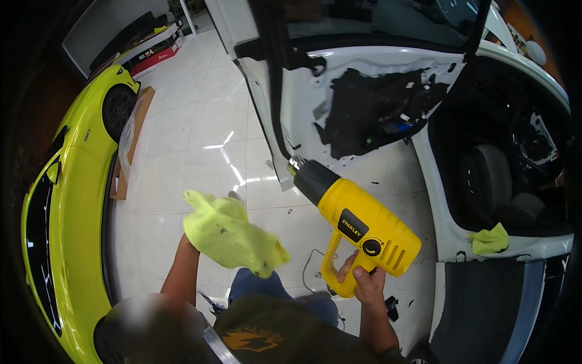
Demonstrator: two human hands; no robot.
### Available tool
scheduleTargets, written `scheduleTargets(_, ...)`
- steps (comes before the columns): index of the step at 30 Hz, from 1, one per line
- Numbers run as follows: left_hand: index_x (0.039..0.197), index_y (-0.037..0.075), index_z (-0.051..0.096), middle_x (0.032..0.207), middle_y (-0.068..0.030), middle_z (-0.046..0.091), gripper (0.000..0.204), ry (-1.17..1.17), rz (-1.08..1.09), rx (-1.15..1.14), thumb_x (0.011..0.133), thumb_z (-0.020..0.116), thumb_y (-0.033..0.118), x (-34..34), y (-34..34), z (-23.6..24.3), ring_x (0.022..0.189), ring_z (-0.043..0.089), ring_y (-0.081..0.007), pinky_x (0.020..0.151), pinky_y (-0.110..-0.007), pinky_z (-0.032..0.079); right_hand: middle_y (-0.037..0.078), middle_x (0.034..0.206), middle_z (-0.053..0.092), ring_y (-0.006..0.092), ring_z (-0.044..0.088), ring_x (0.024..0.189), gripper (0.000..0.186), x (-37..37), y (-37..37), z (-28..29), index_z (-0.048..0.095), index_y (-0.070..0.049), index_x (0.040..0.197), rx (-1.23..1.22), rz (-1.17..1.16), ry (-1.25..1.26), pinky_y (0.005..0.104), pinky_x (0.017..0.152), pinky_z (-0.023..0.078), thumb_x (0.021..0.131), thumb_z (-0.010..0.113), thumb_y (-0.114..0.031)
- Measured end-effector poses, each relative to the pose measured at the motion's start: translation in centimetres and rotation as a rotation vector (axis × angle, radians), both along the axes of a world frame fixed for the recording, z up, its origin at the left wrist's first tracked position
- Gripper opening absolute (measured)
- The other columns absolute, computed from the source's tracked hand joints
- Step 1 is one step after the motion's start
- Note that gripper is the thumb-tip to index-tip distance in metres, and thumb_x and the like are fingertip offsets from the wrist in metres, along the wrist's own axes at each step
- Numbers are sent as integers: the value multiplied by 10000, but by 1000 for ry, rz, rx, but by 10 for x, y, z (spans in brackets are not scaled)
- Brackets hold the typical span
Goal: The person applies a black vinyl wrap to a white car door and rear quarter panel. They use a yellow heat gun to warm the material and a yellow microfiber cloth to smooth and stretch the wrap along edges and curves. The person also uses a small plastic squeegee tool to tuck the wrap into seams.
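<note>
Over the tiled floor (154,242), the right grip (370,285) wraps a stiff, probably weighty yellow heat gun (370,215)'s handle (346,290), best held there, while soft cloth (230,236) hides from me how the left grip (234,195) closes.

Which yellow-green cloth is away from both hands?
The cloth on the white car's doorway edge, at right; the other cloth covers most of the left hand.

Bright yellow heat gun (385,227) with a black collar (315,181) and black dial (371,247), toward four o'clock; lime-yellow cloth (233,233) with dark smudges, between seven and eight; lime-yellow car (85,200), nine o'clock; white door (306,85) bearing a black panel (370,112), two o'clock; pale floor (163,167) gridded with tile lines; dark shirt (297,321), orange print (251,340), six o'clock.
</note>
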State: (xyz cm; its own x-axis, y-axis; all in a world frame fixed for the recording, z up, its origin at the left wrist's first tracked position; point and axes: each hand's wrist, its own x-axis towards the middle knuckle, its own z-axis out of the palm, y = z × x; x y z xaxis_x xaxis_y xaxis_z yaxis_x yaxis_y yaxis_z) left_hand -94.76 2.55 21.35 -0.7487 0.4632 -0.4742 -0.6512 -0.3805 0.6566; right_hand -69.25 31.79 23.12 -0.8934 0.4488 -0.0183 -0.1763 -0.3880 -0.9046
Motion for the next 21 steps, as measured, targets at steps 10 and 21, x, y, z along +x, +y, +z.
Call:
scheduleTargets(10, 947, 81, 638, 934, -79, 607, 192, 1015, -133, -164, 757, 615, 86, -229, 25, -33, 797, 564, -240, 693, -328, 467, 146, 805, 621, 209, 628, 623, 539, -164, -43, -23, 471, 12, 1145, 171, -179, 278, 340, 612, 555, 813, 748, -309)
scheduleTargets(21, 1181, 30, 542, 1114, -103, 613, 301, 957, -435, 613, 925, 568, 186, -365, 148, -70, 967, 621, -210, 862, -364, 531, 149, 767, 606, 197, 593, 511, 633, -213, -41, -162, 438, 62, 1174, 550, -392, 362, 293, 519, 529, 827, 652, -423)
